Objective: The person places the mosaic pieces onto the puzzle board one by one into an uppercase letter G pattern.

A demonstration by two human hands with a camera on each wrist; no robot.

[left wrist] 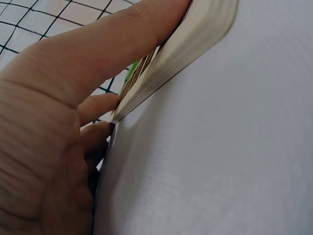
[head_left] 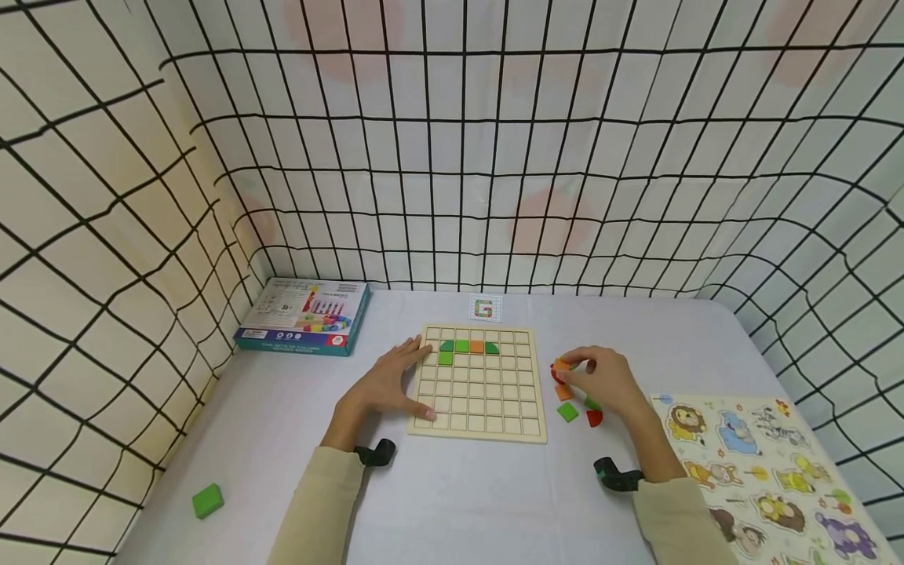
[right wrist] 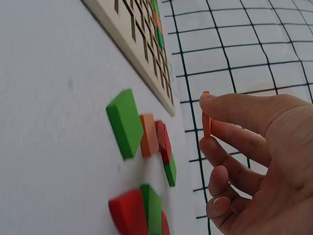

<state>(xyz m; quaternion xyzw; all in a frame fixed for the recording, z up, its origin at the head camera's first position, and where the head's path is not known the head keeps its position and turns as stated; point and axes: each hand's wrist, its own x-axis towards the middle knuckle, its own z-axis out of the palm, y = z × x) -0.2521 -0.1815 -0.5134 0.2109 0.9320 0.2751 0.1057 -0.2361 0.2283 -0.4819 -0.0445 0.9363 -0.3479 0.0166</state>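
Grid-patterned cloth walls enclose a grey table [head_left: 452, 486]. Left hand [head_left: 384, 384] lies flat, fingers straight, steadying the left edge of the wooden grid board [head_left: 480, 424]. Right hand [head_left: 603, 380], just right of the board, pinches an orange tile [right wrist: 206, 115] between thumb and forefinger above loose tiles [right wrist: 142, 132]. Five squares near the board's far edge are filled; most stay empty, so the work seems barely begun.

Loose blocks [head_left: 574, 400] crowd the grid board's [head_left: 480, 428] right edge; left hand [head_left: 387, 386] blocks its left
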